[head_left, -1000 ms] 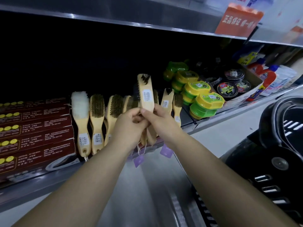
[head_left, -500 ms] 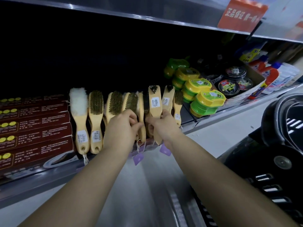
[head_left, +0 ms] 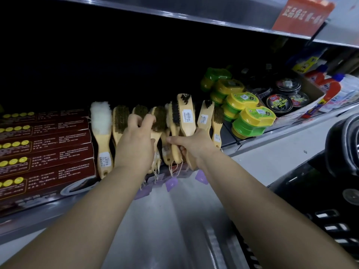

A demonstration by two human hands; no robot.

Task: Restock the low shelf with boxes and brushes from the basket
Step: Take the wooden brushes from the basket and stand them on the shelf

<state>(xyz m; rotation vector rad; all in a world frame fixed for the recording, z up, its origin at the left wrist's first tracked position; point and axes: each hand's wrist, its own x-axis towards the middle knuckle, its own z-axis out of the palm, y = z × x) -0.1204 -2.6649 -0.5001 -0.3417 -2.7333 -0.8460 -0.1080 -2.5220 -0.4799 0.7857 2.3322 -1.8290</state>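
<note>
Flat wooden brush (head_left: 186, 115) w/ dark bristles and barcode sticker is gripped at handle by R hand (head_left: 191, 145), upright in brush row on low shelf (head_left: 231, 150); L hand (head_left: 136, 146) fingers curled on neighbouring bristly brush (head_left: 158, 121).

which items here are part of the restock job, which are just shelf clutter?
Job:
wooden brush gripped in right hand
left hand holding back the row of brushes
white fluffy brush
red boxes
black basket

Bystanders:
yellow-green tubs
black polish tins
spray bottles
orange sign
</note>
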